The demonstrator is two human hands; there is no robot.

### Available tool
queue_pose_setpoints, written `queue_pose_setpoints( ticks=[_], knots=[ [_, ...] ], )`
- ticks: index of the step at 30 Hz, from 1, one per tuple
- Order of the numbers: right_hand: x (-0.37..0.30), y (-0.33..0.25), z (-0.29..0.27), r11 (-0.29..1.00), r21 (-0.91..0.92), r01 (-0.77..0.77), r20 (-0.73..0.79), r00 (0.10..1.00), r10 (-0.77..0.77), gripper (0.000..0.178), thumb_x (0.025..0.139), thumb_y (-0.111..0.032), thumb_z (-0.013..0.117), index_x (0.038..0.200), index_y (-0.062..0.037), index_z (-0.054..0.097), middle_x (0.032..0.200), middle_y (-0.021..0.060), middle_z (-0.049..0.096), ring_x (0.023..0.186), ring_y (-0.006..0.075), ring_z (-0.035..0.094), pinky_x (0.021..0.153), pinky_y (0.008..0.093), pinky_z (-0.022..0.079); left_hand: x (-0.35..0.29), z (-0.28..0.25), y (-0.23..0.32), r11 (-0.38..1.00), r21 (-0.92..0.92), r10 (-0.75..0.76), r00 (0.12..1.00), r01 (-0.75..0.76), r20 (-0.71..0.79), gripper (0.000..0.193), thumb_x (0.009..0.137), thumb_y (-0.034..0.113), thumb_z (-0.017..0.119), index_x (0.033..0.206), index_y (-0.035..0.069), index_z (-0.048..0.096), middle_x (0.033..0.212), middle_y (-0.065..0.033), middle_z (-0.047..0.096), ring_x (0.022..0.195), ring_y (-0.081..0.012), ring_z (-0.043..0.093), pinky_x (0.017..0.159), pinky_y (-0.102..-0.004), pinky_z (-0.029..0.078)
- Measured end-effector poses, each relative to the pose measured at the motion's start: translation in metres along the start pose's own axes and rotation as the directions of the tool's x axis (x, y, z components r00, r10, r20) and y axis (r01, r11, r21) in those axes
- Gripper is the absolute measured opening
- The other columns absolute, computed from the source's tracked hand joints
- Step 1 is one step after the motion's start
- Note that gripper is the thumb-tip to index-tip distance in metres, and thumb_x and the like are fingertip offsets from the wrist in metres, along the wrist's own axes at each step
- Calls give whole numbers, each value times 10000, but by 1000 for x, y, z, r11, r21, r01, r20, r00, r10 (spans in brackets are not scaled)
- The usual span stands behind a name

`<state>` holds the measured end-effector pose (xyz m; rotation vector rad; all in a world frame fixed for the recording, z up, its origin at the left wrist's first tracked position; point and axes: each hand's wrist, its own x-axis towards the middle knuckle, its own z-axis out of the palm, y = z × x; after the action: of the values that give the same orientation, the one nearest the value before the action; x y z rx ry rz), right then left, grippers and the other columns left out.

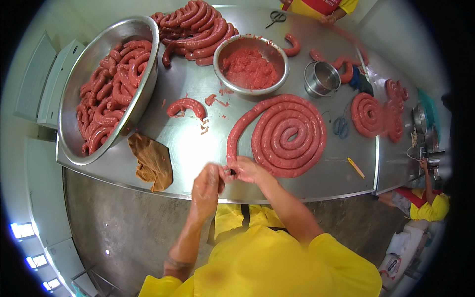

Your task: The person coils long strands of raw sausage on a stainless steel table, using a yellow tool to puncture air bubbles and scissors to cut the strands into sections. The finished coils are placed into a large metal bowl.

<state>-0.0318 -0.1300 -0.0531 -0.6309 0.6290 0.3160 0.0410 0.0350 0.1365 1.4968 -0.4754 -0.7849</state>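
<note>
A long coiled sausage (289, 136) lies in a flat spiral on the steel table, its outer end running down the left side toward me. My right hand (246, 171) is closed around that end near the table's front edge. My left hand (209, 182) is closed just beside it, fingers bunched together. A small dark thing (230, 172) shows between the two hands, too small to name. Whatever the left fingers pinch is hidden. Beyond my hands lies a short curved sausage (186, 107) with scraps of casing (204, 126) near it.
Left stands a large steel basin (67, 143) of sausages; a brown cloth (151, 161) lies below it. Behind are a sausage pile (200, 32), a bowl (284, 74) of ground meat and a steel pot (321, 79). A yellow-handled tool (356, 168) lies right. Two people in yellow work nearby.
</note>
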Motion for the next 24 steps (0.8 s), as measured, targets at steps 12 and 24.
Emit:
queue_pose_setpoints(
  ticks=[12,24],
  knots=[
    [-45,18,-18,980,-200,-17,-336,940,-52,192,1012,-122,446,971,-6,593,780,111,663,536,136,541,453,273,424,212,53,-109,666,616,468,879,-421,95,587,900,259,711,1324,-76,483,1214,-311,564,1160,-474,528,1013,-511,432],
    [-66,75,-20,460,-853,247,-135,746,-652,289,998,-201,450,1077,16,624,863,252,657,799,387,650,663,467,494,1,91,-162,492,-674,-480,818,551,318,401,1076,349,465,1243,8,592,1170,-94,658,1067,-212,630,953,-364,523]
  ],
)
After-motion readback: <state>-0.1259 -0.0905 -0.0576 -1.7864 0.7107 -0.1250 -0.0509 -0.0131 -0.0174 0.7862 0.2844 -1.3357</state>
